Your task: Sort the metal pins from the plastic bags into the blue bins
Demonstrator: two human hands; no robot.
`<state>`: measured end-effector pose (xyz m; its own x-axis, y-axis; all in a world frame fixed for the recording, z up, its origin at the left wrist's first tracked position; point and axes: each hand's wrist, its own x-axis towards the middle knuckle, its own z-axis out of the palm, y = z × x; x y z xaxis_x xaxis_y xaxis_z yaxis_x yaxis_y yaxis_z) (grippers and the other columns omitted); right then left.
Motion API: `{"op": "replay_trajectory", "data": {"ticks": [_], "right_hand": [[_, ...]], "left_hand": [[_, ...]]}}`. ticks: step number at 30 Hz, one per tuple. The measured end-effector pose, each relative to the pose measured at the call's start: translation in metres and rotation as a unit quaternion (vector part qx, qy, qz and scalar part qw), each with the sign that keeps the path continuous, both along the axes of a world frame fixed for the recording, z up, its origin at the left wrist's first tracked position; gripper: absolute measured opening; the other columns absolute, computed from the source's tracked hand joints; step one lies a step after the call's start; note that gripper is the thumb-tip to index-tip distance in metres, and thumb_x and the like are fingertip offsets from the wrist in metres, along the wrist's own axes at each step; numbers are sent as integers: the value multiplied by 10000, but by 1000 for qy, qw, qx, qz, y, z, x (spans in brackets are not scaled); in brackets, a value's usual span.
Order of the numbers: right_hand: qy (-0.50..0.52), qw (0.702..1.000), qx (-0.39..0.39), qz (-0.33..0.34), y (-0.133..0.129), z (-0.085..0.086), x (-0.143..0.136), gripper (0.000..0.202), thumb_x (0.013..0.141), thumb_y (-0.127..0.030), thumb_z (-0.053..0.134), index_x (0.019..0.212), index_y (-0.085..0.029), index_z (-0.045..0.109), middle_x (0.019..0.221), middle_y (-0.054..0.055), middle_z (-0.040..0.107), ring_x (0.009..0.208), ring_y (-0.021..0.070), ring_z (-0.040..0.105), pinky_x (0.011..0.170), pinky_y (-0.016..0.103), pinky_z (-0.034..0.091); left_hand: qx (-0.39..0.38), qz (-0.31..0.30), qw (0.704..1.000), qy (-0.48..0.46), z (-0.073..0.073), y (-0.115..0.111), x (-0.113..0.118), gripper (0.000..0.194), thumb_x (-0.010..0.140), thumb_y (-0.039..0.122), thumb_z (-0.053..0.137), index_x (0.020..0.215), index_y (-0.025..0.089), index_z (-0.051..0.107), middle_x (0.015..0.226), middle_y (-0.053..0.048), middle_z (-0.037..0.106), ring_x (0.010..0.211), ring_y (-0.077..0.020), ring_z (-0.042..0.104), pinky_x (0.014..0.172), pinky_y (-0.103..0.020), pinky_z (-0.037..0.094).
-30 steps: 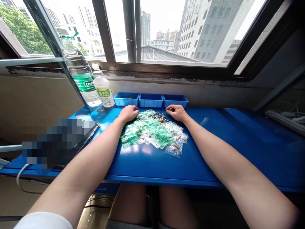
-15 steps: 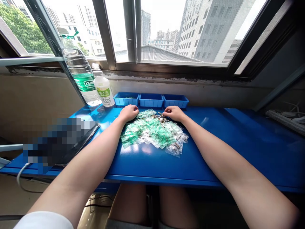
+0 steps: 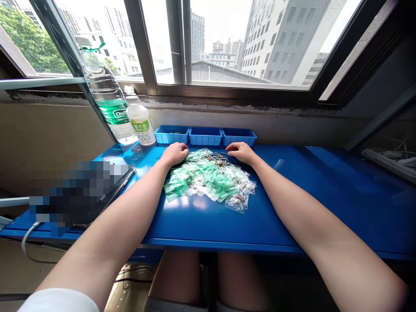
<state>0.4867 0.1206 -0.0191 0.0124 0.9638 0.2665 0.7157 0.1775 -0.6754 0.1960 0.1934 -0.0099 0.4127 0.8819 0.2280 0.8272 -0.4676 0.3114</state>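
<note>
A heap of small clear and green-tinted plastic bags (image 3: pixel 208 177) lies on the blue table between my hands. Loose brass-coloured and dark metal pins (image 3: pixel 219 159), thin and screw-like, are scattered over its far side. My left hand (image 3: pixel 176 153) rests at the heap's far left edge, fingers curled; whatever it holds, if anything, is hidden. At the far right, beside the pins, my right hand (image 3: pixel 241 152) has its thumb and fingertips pinched together. A thin metal pin seems to stick out leftward from that pinch.
Three blue bins (image 3: pixel 205 136) stand in a row behind the heap; the left one has something greenish inside. A white-labelled bottle (image 3: pixel 141 123) and a large water bottle (image 3: pixel 108 95) are at the back left. A dark, partly blurred device (image 3: pixel 110 195) lies left. A power strip (image 3: pixel 390 160) is at far right.
My right hand has shifted slightly right, away from the loose pins, and its fingers reach out more. The left hand stays about where it was.
</note>
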Motion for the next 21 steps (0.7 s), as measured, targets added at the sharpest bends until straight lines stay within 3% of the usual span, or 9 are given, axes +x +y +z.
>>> {"op": "replay_trajectory", "data": {"ticks": [5, 14, 18, 21], "right_hand": [[-55, 998, -6, 13, -1, 4, 5, 159, 650, -196, 665, 786, -179, 745, 778, 43, 693, 726, 181, 613, 665, 280, 467], [-121, 993, -3, -8, 3, 3, -2, 105, 772, -185, 591, 716, -182, 680, 846, 67, 688, 759, 177, 599, 684, 263, 434], [-67, 997, 19, -46, 7, -4, 0, 118, 831, -211, 508, 754, -189, 594, 774, 53, 661, 710, 169, 569, 663, 271, 420], [55, 995, 46, -75, 10, -9, 6, 84, 834, -208, 478, 764, -197, 525, 663, 15, 605, 595, 142, 543, 607, 263, 429]], "left_hand": [[-2, 2, 1000, -1, 1, 0, 0, 363, 772, 358, 437, 956, 212, 714, 1056, -87, 682, 958, -253, 620, 831, -324, 490], [-2, 5, 1000, 5, 3, -2, 2, 368, 775, 363, 439, 964, 214, 718, 1048, -79, 687, 960, -252, 625, 828, -311, 495], [0, 5, 1000, 2, 1, -1, 1, 364, 774, 360, 439, 957, 216, 718, 1045, -80, 688, 965, -259, 625, 834, -321, 493], [1, 4, 1000, 1, -1, 1, 1, 367, 777, 364, 436, 966, 217, 714, 1057, -82, 684, 971, -260, 622, 837, -328, 491]]}}
